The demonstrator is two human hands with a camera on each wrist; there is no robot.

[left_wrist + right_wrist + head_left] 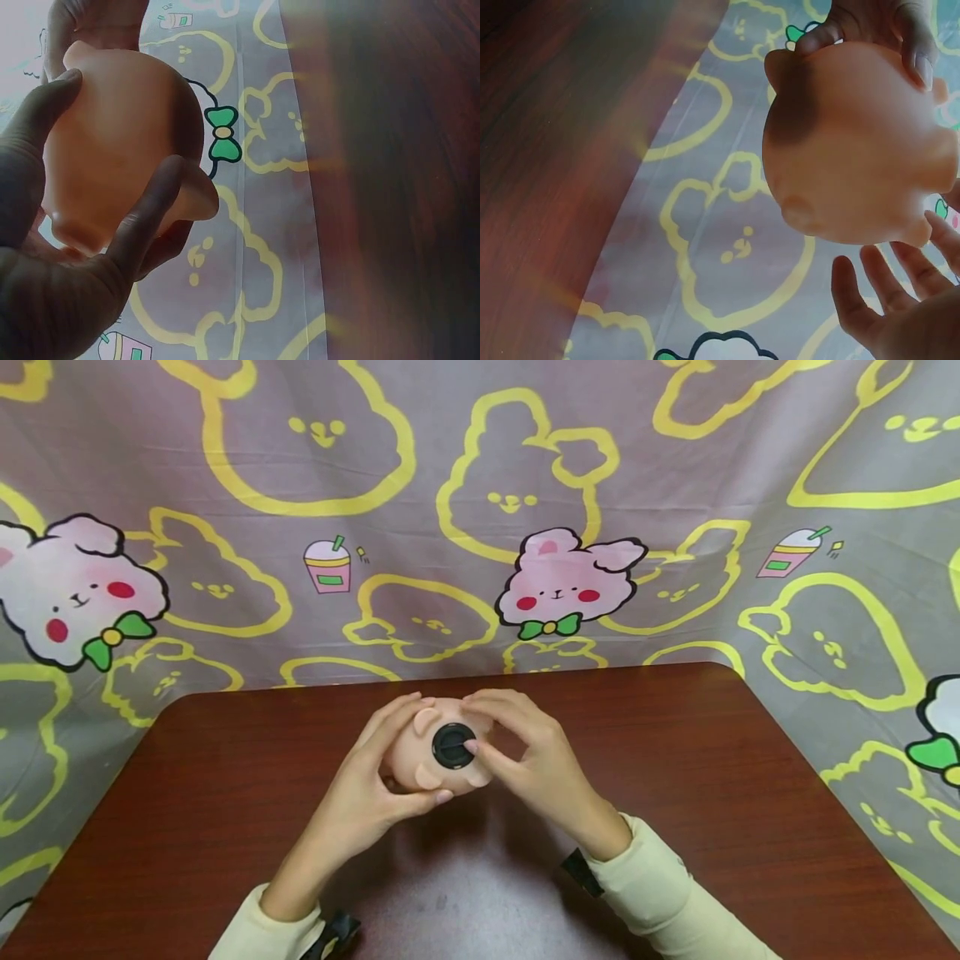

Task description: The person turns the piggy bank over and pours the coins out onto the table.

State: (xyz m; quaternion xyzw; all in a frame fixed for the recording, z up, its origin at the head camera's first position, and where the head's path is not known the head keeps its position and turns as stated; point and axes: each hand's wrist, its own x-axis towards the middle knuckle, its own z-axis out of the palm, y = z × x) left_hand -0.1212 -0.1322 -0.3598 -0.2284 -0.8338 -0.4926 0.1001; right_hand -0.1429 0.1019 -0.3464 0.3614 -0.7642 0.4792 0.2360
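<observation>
Left hand wraps the peach pig-shaped container, held up over the surface, black plug showing; right hand loosely spread, thumb at the plug's edge. Step looks like working the plug; next move calls for firm purchase on it while left steadies. Plug seated, contents can't be told

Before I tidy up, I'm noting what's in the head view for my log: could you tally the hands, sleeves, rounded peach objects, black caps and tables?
Hands: 2 (left hand, right hand)
Sleeves: 2 (left sleeve, right sleeve)
Rounded peach object: 1
Black cap: 1
Table: 1
Total: 7
</observation>
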